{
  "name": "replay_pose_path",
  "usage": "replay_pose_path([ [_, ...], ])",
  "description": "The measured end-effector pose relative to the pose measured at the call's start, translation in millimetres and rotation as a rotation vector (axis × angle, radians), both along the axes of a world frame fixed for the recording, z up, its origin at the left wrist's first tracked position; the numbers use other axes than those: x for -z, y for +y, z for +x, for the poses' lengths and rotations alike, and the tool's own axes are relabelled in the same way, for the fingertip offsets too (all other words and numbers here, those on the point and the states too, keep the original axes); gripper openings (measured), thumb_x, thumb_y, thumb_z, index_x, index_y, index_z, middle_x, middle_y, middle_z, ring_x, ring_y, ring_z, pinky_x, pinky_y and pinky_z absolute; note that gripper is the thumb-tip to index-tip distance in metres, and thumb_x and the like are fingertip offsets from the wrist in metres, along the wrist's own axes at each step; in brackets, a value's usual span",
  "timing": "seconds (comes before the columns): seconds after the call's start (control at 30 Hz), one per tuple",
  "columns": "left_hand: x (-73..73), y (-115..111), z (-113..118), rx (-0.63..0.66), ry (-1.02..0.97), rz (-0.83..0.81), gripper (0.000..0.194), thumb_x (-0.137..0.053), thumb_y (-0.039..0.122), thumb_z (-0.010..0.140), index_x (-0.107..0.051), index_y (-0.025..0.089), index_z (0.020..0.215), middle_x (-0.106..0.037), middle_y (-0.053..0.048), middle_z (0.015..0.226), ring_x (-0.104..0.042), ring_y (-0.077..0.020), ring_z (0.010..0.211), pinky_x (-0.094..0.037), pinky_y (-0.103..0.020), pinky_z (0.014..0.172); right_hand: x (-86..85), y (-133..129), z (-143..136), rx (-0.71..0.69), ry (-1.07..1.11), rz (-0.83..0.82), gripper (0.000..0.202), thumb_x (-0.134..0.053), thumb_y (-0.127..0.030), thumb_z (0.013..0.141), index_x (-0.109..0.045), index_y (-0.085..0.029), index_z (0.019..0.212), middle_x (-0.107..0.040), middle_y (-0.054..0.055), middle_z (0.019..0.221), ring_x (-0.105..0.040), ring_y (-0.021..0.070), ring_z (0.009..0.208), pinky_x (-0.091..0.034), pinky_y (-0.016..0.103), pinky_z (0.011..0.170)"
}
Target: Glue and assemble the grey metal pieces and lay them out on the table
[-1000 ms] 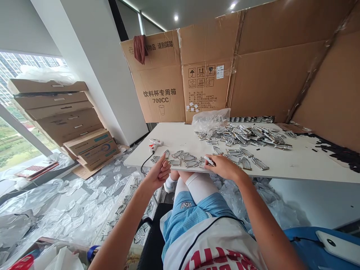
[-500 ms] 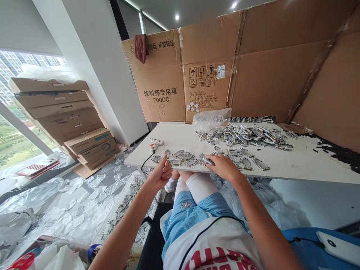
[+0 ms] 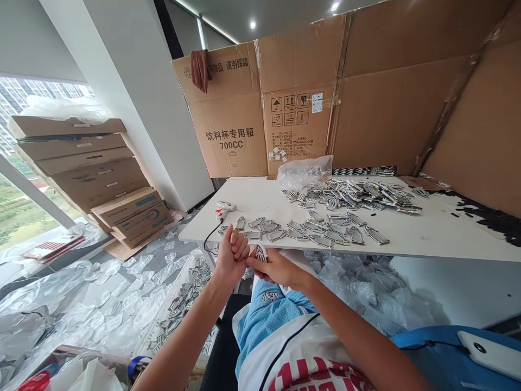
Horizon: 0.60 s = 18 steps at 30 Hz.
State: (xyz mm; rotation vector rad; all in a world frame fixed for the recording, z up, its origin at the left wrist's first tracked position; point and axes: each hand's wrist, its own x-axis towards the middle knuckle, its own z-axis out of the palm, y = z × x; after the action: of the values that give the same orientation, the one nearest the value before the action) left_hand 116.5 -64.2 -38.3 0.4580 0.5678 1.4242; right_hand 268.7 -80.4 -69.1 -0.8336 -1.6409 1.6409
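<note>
My right hand (image 3: 280, 269) holds a small silver, arch-shaped metal piece (image 3: 261, 253) with a cut-out pattern, upright between thumb and fingers. It is drawn up against my left hand (image 3: 233, 254) in front of the table edge. The left hand is closed in a fist; whatever may be inside its fingers is hidden. Just beyond my hands, several similar flat silver frames (image 3: 266, 226) lie along the front of the white table (image 3: 260, 195). Behind them to the right is a heap of the same pieces (image 3: 358, 194).
A white glue gun (image 3: 225, 208) with a black cord lies at the table's left end. A clear plastic bag (image 3: 305, 172) rests by the heap; black strips (image 3: 494, 217) lie far right. Cardboard walls (image 3: 299, 65) stand behind. Plastic wrappers (image 3: 81, 304) cover the floor at left.
My right hand has left the frames on the table and come left and toward me with a silver piece, meeting my left hand. The left hand stays closed, nearly in place.
</note>
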Motion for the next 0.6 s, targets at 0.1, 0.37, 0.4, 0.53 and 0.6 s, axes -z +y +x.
replay_pose_path([
  [0.1, -1.4, -5, 6, -0.065, 0.022, 0.022, 0.054, -0.064, 0.034, 0.102, -0.039, 0.02, 0.057, -0.03, 0.008, 0.042, -0.024, -0.0053, 0.034, -0.02, -0.023, 0.035, 1.4, -5, -10, 0.026, 0.143, -0.157, 0.047, -0.072, -0.065, 0.087, -0.051, -0.023, 0.081, -0.047, -0.008, 0.06, -0.027, 0.007, 0.046, -0.014, 0.026, 0.046],
  [0.37, -6.8, -14, 18, -0.133, 0.008, 0.001, 0.06, -0.056, 0.038, 0.108, -0.038, 0.019, 0.054, -0.03, 0.007, 0.04, -0.024, -0.0052, 0.032, -0.018, -0.023, 0.036, -8.3, -6, -7, 0.066, 0.18, -0.227, 0.047, -0.087, -0.053, 0.07, -0.051, -0.022, 0.073, -0.041, -0.01, 0.052, -0.024, 0.0051, 0.045, -0.01, 0.026, 0.045],
  [0.4, -7.3, -14, 18, -0.125, -0.001, 0.002, 0.061, -0.056, 0.04, 0.108, -0.038, 0.019, 0.054, -0.03, 0.007, 0.04, -0.024, -0.0052, 0.032, -0.018, -0.023, 0.036, -8.9, -6, -7, 0.059, 0.179, -0.228, 0.048, -0.088, -0.053, 0.069, -0.051, -0.022, 0.072, -0.041, -0.01, 0.052, -0.024, 0.0049, 0.045, -0.01, 0.026, 0.045],
  [0.53, -6.6, -10, 12, -0.104, -0.037, -0.002, 0.06, -0.059, 0.04, 0.107, -0.036, 0.02, 0.055, -0.03, 0.007, 0.042, -0.023, -0.0048, 0.033, -0.016, -0.023, 0.035, -8.2, -4, -2, 0.013, 0.169, -0.242, 0.051, -0.089, -0.054, 0.069, -0.049, -0.022, 0.07, -0.044, -0.01, 0.053, -0.024, 0.0041, 0.045, -0.011, 0.025, 0.045],
  [0.6, -6.5, -7, 7, -0.113, -0.041, 0.006, 0.059, -0.062, 0.038, 0.106, -0.037, 0.02, 0.057, -0.03, 0.008, 0.044, -0.024, -0.0044, 0.034, -0.016, -0.022, 0.034, -6.5, -1, 3, -0.004, 0.148, -0.256, 0.049, -0.088, -0.052, 0.071, -0.05, -0.021, 0.072, -0.047, -0.009, 0.056, -0.026, 0.0039, 0.045, -0.011, 0.025, 0.044],
])
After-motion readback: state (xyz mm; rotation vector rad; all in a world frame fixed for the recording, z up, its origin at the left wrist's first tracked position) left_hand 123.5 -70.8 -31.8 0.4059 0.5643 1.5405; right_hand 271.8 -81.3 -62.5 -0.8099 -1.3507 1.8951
